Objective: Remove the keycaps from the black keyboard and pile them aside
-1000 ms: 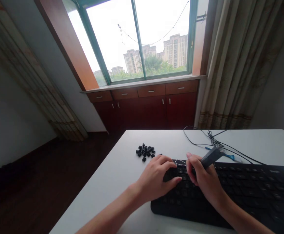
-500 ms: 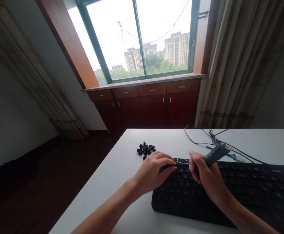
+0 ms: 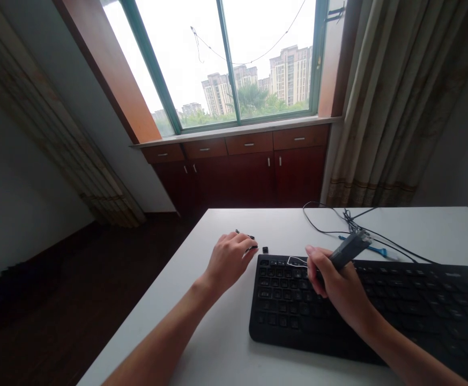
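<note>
Covering loose keycaps (image 3: 251, 236) beside the keyboard (image 3: 378, 316), left hand (image 3: 229, 259) half-curled; right hand (image 3: 335, 284) grasps a puller (image 3: 348, 250).

left hand (image 3: 229, 260) hides keycaps (image 3: 251, 236), keyboard (image 3: 378, 316) cropped

left hand (image 3: 229, 259): bare, no ring or glove
right hand (image 3: 335, 284): bare, no ring or glove
forearms: bare, no sleeves, no watch
</note>
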A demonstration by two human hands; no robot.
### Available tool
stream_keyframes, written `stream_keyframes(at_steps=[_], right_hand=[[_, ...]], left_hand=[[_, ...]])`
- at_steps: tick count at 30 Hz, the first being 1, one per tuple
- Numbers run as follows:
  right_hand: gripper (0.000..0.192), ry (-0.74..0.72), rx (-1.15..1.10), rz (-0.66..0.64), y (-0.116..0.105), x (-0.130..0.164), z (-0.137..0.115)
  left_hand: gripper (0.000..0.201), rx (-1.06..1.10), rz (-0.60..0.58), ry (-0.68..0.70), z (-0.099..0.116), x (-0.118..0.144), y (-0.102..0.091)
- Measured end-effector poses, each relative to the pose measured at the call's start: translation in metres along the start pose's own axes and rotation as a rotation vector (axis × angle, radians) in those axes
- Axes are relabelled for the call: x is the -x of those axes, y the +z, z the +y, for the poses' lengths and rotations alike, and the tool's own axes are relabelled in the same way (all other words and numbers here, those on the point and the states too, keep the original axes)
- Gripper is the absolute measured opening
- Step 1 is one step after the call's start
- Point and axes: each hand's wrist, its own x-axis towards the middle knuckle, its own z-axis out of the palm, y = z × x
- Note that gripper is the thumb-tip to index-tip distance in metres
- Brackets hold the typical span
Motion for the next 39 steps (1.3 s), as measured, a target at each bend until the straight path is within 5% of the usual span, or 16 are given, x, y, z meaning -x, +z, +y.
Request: stream_keyframes(at_steps=[10, 18, 21, 29, 39], right_hand=[[0.052, 0.023, 0.032, -0.084, -0.013, -0.009, -0.015], [0.041, 0.003, 0.019, -0.028, -0.025, -0.014, -0.019], [0.036, 0.06, -0.018, -0.055, -0.027, -0.016, -0.019], [0.038, 0.12, 0.008, -0.205, -0.025, -0.014, -0.02], [0.045, 0.149, -0.175, -0.306, -0.016, -0.009, -0.021]], left_hand=[[0.021, 0.104, 0.086, -0.002, 0.009, 0.0, 0.003], [0.082, 0.375, -0.15, 0.265, 0.036, 0.006, -0.003], [0.077, 0.377, -0.157, 0.276, 0.041, 0.006, -0.006], [0.039, 0.555, 0.049, 0.138, 0.057, 0.004, -0.008], [0.022, 0.583, 0.073, 0.239, 0.062, 0.005, -0.006]])
